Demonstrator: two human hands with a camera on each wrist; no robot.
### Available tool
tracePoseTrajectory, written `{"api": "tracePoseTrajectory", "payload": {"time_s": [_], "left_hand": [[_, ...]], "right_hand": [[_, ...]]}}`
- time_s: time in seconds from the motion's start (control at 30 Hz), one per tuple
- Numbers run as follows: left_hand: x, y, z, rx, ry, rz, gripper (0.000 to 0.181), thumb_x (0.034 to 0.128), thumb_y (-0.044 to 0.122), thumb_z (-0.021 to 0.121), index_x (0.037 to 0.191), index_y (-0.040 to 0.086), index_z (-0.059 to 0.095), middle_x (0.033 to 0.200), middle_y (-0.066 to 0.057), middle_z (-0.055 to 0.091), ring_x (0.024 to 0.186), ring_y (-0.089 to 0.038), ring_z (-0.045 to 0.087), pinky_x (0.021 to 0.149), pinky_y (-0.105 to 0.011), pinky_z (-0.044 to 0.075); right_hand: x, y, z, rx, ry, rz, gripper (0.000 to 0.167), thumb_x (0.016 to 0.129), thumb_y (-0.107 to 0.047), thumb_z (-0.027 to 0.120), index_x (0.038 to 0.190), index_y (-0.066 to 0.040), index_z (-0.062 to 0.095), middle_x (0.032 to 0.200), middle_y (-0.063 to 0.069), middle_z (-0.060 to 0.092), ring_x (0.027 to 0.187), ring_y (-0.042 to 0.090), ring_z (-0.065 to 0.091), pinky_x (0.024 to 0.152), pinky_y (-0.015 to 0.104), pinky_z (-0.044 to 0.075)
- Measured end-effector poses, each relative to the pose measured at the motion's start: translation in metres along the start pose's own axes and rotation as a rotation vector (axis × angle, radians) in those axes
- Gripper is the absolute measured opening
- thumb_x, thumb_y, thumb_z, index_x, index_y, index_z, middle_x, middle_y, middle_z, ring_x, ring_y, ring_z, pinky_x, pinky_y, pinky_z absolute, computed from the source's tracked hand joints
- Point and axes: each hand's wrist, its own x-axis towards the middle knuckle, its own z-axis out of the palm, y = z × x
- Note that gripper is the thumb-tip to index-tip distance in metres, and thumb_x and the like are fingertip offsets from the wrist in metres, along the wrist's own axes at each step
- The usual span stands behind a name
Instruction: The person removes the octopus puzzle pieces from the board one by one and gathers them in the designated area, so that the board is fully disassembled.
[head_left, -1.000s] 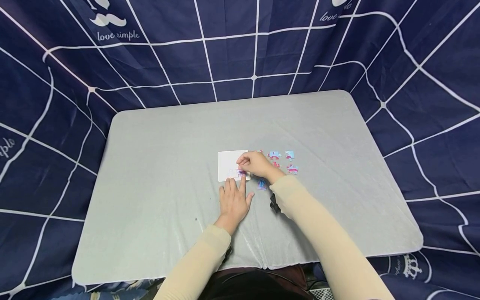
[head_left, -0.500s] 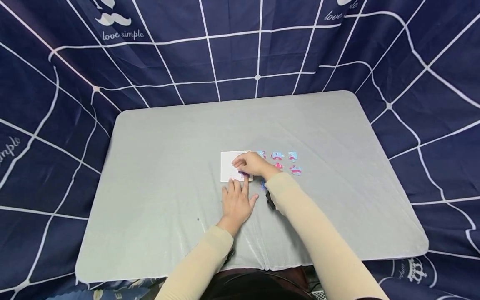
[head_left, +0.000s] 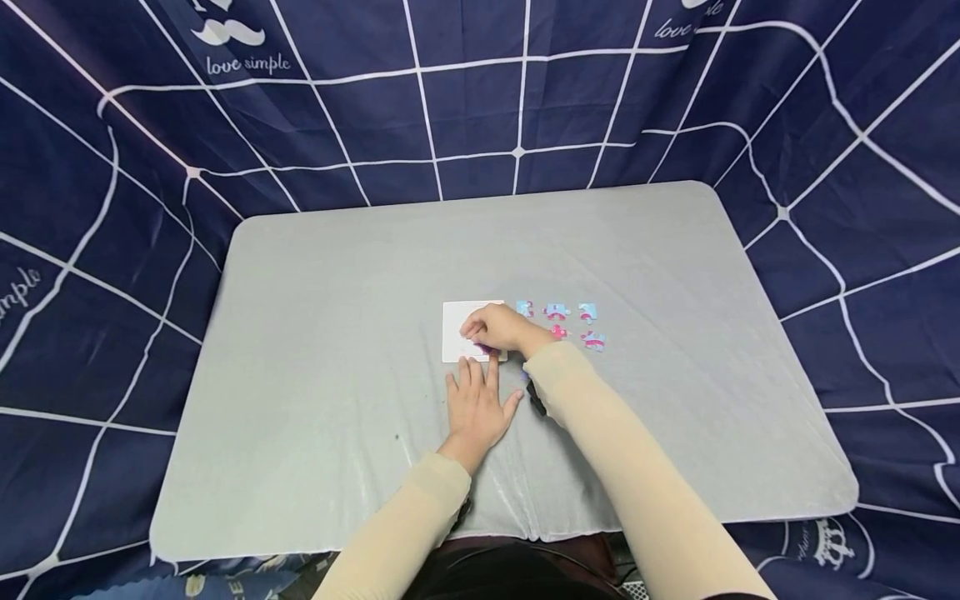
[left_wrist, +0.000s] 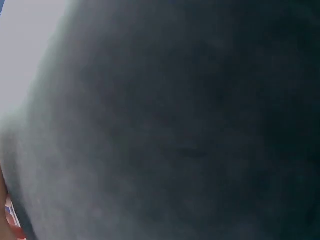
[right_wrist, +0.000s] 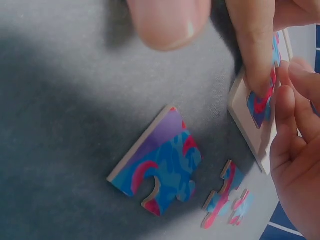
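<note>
A white puzzle tray (head_left: 454,321) lies flat near the middle of the table. My left hand (head_left: 477,414) lies palm down at its near edge, fingers straight. In the right wrist view, its index finger (right_wrist: 255,55) presses on a blue, red and purple puzzle piece (right_wrist: 257,107) in the tray's corner. My right hand (head_left: 501,327) is over the tray's right part, thumb and fingertips curled together at a puzzle piece (head_left: 482,347), which they seem to pinch. The fingers cover much of that piece. The left wrist view is mostly dark and shows little.
Several loose puzzle pieces (head_left: 556,312) lie right of the tray. A purple and blue piece (right_wrist: 162,157) lies nearer me, mostly hidden by the right wrist in the head view. The grey table (head_left: 322,333) is bordered by dark blue gridded curtains (head_left: 360,108).
My right hand has shifted slightly left over the tray, and its forearm now covers most of the nearer loose piece. A blue piece beside the tray is uncovered. The left hand stays pressed in place.
</note>
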Motion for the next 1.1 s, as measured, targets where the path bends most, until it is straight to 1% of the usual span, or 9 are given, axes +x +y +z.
{"api": "tracePoseTrajectory", "payload": {"time_s": [0.07, 0.23, 0.33, 0.43, 0.57, 0.73, 0.83, 0.97, 1.1], "left_hand": [[0.0, 0.0, 0.001, 0.005, 0.002, -0.006, 0.078, 0.0923, 0.068, 0.028, 0.15, 0.015, 0.031, 0.138, -0.021, 0.041, 0.135, -0.036, 0.027, 0.102, -0.056, 0.026], [0.001, 0.0, 0.002, 0.017, -0.018, -0.016, 0.079, 0.0921, 0.069, 0.025, 0.152, 0.017, 0.026, 0.141, -0.021, 0.039, 0.136, -0.035, 0.025, 0.103, -0.055, 0.024], [0.0, 0.001, 0.002, 0.023, -0.022, -0.015, 0.079, 0.0922, 0.069, 0.024, 0.152, 0.016, 0.026, 0.141, -0.021, 0.039, 0.137, -0.036, 0.025, 0.104, -0.055, 0.024], [0.0, 0.001, 0.002, 0.027, -0.016, -0.013, 0.079, 0.0923, 0.068, 0.025, 0.151, 0.016, 0.028, 0.14, -0.021, 0.04, 0.136, -0.036, 0.025, 0.104, -0.056, 0.024], [0.0, 0.001, 0.003, 0.026, -0.005, -0.014, 0.079, 0.0921, 0.068, 0.027, 0.151, 0.016, 0.028, 0.139, -0.021, 0.04, 0.135, -0.037, 0.026, 0.104, -0.056, 0.024], [0.001, 0.001, 0.003, 0.023, 0.012, -0.009, 0.08, 0.0918, 0.068, 0.028, 0.151, 0.015, 0.028, 0.137, -0.021, 0.041, 0.135, -0.038, 0.025, 0.104, -0.056, 0.024], [0.001, 0.001, 0.004, 0.022, 0.016, -0.008, 0.08, 0.0917, 0.068, 0.029, 0.151, 0.015, 0.028, 0.136, -0.021, 0.043, 0.135, -0.038, 0.026, 0.103, -0.057, 0.024], [0.001, 0.001, 0.004, 0.019, 0.01, -0.01, 0.08, 0.092, 0.068, 0.028, 0.151, 0.014, 0.027, 0.136, -0.021, 0.043, 0.134, -0.039, 0.027, 0.103, -0.057, 0.024], [0.001, 0.001, 0.003, 0.016, 0.005, -0.01, 0.079, 0.0924, 0.067, 0.028, 0.152, 0.014, 0.027, 0.138, -0.022, 0.041, 0.135, -0.039, 0.027, 0.104, -0.057, 0.024]], "right_hand": [[0.001, -0.001, 0.0, -0.018, 0.005, -0.007, 0.018, 0.089, 0.001, 0.061, 0.103, -0.006, 0.071, 0.093, 0.003, 0.07, 0.077, 0.013, 0.064, 0.073, 0.024, 0.05], [0.0, -0.003, 0.0, -0.054, 0.007, -0.008, 0.02, 0.088, 0.001, 0.062, 0.103, -0.007, 0.072, 0.093, 0.002, 0.07, 0.082, 0.012, 0.063, 0.077, 0.026, 0.049], [0.001, -0.003, 0.0, -0.086, -0.005, -0.001, 0.021, 0.088, 0.0, 0.062, 0.105, -0.008, 0.072, 0.091, 0.0, 0.069, 0.078, 0.01, 0.061, 0.077, 0.026, 0.049], [0.002, -0.003, 0.0, -0.124, -0.022, 0.004, 0.022, 0.089, -0.002, 0.062, 0.107, -0.009, 0.072, 0.085, -0.002, 0.067, 0.07, 0.009, 0.059, 0.074, 0.026, 0.048], [0.003, -0.002, 0.0, -0.153, -0.029, -0.009, 0.018, 0.09, -0.003, 0.062, 0.102, -0.009, 0.073, 0.08, -0.002, 0.065, 0.066, 0.009, 0.058, 0.073, 0.026, 0.048], [0.004, -0.001, 0.0, -0.129, -0.012, -0.034, 0.011, 0.088, -0.002, 0.064, 0.091, -0.01, 0.07, 0.082, -0.002, 0.065, 0.073, 0.01, 0.058, 0.074, 0.025, 0.048], [0.005, 0.001, -0.001, -0.101, 0.008, -0.041, 0.009, 0.087, -0.001, 0.066, 0.089, -0.009, 0.07, 0.08, -0.001, 0.066, 0.072, 0.011, 0.059, 0.072, 0.024, 0.048], [0.005, 0.005, -0.002, -0.036, 0.051, -0.03, 0.007, 0.087, -0.003, 0.066, 0.09, -0.008, 0.07, 0.079, -0.001, 0.066, 0.069, 0.012, 0.059, 0.07, 0.025, 0.048], [0.003, 0.009, -0.005, 0.043, 0.121, -0.03, 0.007, 0.089, -0.004, 0.065, 0.094, -0.008, 0.069, 0.084, 0.0, 0.066, 0.076, 0.015, 0.059, 0.076, 0.028, 0.048]]}}
